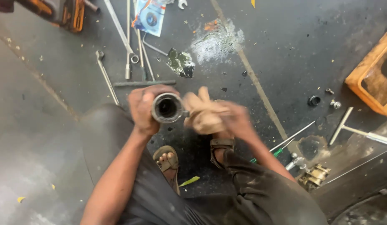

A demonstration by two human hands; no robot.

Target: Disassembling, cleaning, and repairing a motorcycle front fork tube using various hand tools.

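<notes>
My left hand (pixel 142 109) is wrapped around a short metal tube (pixel 167 108), whose dark open end faces up toward the camera. My right hand (pixel 235 121) grips a crumpled tan rag (pixel 203 112), pressed against the right side of the tube; the hand and rag are blurred. Both hands are over my knees, above my sandalled feet (pixel 168 163) on the dark oily floor.
Long wrenches and rods (pixel 127 41) lie on the floor ahead, beside a blue-and-white packet (pixel 149 16). A small black ring (pixel 314 100) and bolts (pixel 335 104) lie at right near an orange crate (pixel 375 75). A T-handle tool (pixel 348 127), a green-handled screwdriver (pixel 281 150) and a brass fitting (pixel 312 175) lie at lower right.
</notes>
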